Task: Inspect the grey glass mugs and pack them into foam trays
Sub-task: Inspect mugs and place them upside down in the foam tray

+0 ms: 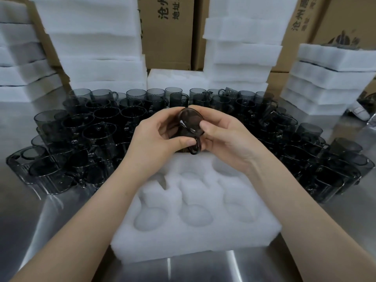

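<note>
One grey glass mug [190,122] is held up between both hands above the far edge of a white foam tray [195,237]. Its base faces me and its handle points down. My left hand [156,137] grips the mug's body from the left, thumb near the handle. My right hand [221,137] holds it from the right, thumb pressed on the base. The tray lies on the steel table in front of me, and its several round pockets hold nothing. Many more grey mugs [97,127] stand packed together behind and on both sides of the tray.
Stacks of white foam trays rise at the back left [95,49], back right [242,51], far left [18,64] and far right [327,78]. Brown cardboard boxes [166,31] stand behind them. Bare steel table [203,269] shows in front of the tray.
</note>
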Demonstrator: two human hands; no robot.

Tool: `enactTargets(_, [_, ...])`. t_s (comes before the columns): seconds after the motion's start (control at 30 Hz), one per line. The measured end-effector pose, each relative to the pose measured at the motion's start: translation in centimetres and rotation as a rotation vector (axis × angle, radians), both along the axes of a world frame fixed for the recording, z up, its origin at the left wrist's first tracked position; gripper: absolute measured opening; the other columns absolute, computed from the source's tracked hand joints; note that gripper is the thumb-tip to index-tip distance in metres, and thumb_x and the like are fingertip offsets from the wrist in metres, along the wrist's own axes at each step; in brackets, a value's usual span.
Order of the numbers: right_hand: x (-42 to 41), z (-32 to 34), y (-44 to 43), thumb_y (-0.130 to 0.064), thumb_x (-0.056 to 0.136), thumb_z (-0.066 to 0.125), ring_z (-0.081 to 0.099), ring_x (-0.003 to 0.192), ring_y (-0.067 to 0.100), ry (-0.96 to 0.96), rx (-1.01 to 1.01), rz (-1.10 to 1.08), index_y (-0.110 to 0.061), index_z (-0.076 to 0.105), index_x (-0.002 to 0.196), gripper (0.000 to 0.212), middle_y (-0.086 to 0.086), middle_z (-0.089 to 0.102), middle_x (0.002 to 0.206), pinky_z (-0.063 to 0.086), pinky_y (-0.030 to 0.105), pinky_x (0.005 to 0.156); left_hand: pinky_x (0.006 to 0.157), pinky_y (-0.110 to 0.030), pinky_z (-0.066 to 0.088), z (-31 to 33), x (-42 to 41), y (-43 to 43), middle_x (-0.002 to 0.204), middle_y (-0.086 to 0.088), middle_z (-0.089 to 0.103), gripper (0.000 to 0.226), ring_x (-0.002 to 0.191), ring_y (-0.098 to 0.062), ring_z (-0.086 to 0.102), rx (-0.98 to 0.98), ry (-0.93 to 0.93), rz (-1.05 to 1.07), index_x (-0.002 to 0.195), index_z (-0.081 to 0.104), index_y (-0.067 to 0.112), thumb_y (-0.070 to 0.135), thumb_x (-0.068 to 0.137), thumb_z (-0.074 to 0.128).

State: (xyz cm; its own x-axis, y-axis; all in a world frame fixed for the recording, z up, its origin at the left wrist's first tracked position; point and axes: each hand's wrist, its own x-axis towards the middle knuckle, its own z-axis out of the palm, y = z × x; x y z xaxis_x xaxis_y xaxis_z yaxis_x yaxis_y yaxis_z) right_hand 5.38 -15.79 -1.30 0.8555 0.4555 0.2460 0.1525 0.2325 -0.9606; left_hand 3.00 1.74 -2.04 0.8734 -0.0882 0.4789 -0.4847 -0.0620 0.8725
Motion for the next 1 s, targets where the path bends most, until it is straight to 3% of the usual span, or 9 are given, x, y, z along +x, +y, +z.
enactTargets(0.1, [0.15, -0.07, -0.05, -0.007, 0.079, 0.064, 0.056, 0.081, 0.025, 0.011, -0.013, -0.004, -0.005, 0.053, 0.131, 0.053, 0.014, 0.058, 0.109, 0.048, 0.026, 0.058, 0.089, -0.017, 0.050, -0.10, 0.04, 0.06, 0.103, 0.011, 0.072, 0.058, 0.103, -0.004, 0.067, 0.012, 0.018, 0.002, 0.109, 0.064, 0.021, -0.013, 0.065, 0.079])
enactTargets(0.27, [0.00, -0.43, 0.32, -0.025, 0.073, 0.078, 0.057, 0.060, 0.018, -0.117, -0.203, -0.266, -0.020, 0.061, 0.093, 0.026, 0.002, 0.065, 0.084, 0.041, 0.024, 0.043, 0.100, -0.036, 0.050, 0.07, -0.34, -0.19, 0.109, 0.003, 0.071, 0.060, 0.107, -0.011, 0.066, 0.178, 0.017, 0.025, 0.111, 0.066, 0.022, -0.003, 0.060, 0.087])
enactTargets(0.33, [-0.01, -0.51, 0.52, -0.025, 0.087, 0.072, 0.054, 0.050, 0.016, -0.212, -0.234, -0.358, -0.020, 0.058, 0.084, 0.015, -0.001, 0.064, 0.075, 0.039, 0.023, 0.038, 0.100, -0.027, 0.048, 0.07, -0.44, -0.32, 0.106, 0.011, 0.070, 0.059, 0.106, -0.004, 0.063, 0.280, -0.005, 0.096, 0.108, 0.066, 0.031, 0.010, 0.059, 0.090])
enactTargets(0.4, [0.10, -0.59, 0.57, -0.021, 0.097, 0.060, 0.050, 0.040, 0.013, -0.256, -0.240, -0.428, -0.018, 0.055, 0.078, 0.020, -0.002, 0.061, 0.065, 0.037, 0.021, 0.034, 0.093, -0.006, 0.038, 0.10, -0.46, -0.42, 0.107, 0.014, 0.063, 0.059, 0.109, 0.002, 0.054, 0.400, -0.030, 0.180, 0.106, 0.064, 0.041, 0.025, 0.056, 0.091])
enactTargets(0.47, [0.13, -0.57, 0.60, -0.018, 0.101, 0.052, 0.050, 0.040, 0.015, -0.231, -0.216, -0.431, -0.016, 0.058, 0.080, 0.021, 0.002, 0.061, 0.065, 0.037, 0.021, 0.034, 0.087, -0.002, 0.034, 0.17, -0.41, -0.42, 0.105, 0.015, 0.062, 0.059, 0.107, 0.000, 0.051, 0.453, -0.052, 0.204, 0.106, 0.064, 0.042, 0.031, 0.055, 0.091])
enactTargets(0.6, [0.12, -0.15, 0.54, -0.016, 0.103, 0.045, 0.055, 0.057, 0.017, -0.040, -0.053, -0.312, -0.018, 0.068, 0.105, 0.023, 0.004, 0.068, 0.081, 0.045, 0.025, 0.048, 0.092, -0.021, 0.045, 0.40, -0.56, -0.34, 0.102, 0.021, 0.067, 0.058, 0.103, -0.001, 0.060, 0.294, -0.099, 0.187, 0.102, 0.059, 0.040, 0.029, 0.054, 0.090])
enactTargets(0.73, [0.35, 0.10, 0.39, -0.019, 0.104, 0.041, 0.060, 0.110, 0.031, 0.017, -0.031, -0.075, -0.009, 0.050, 0.140, 0.038, 0.015, 0.059, 0.134, 0.051, 0.040, 0.089, 0.092, -0.027, 0.050, 0.25, -0.52, -0.31, 0.107, 0.011, 0.069, 0.059, 0.105, -0.008, 0.065, 0.067, -0.110, 0.085, 0.113, 0.051, 0.028, 0.014, 0.064, 0.081])
enactTargets(0.8, [0.09, 0.00, 0.42, -0.017, 0.103, 0.042, 0.048, 0.131, 0.036, 0.010, 0.006, 0.042, -0.006, 0.041, 0.145, 0.043, 0.018, 0.047, 0.146, 0.039, 0.054, 0.109, 0.090, -0.029, 0.053, 0.04, -0.42, -0.15, 0.106, 0.003, 0.070, 0.064, 0.103, -0.014, 0.067, -0.039, -0.082, -0.033, 0.122, 0.044, 0.023, 0.003, 0.070, 0.075])
enactTargets(1.0, [-0.12, -0.14, 0.32, -0.011, 0.084, 0.062, 0.064, 0.100, 0.030, 0.049, 0.095, -0.001, -0.010, 0.050, 0.118, 0.037, 0.015, 0.064, 0.113, 0.053, 0.052, 0.094, 0.094, -0.031, 0.052, -0.22, -0.08, -0.07, 0.130, -0.010, 0.056, 0.060, 0.112, -0.015, 0.064, 0.019, -0.040, -0.019, 0.136, 0.051, 0.017, -0.007, 0.084, 0.067])
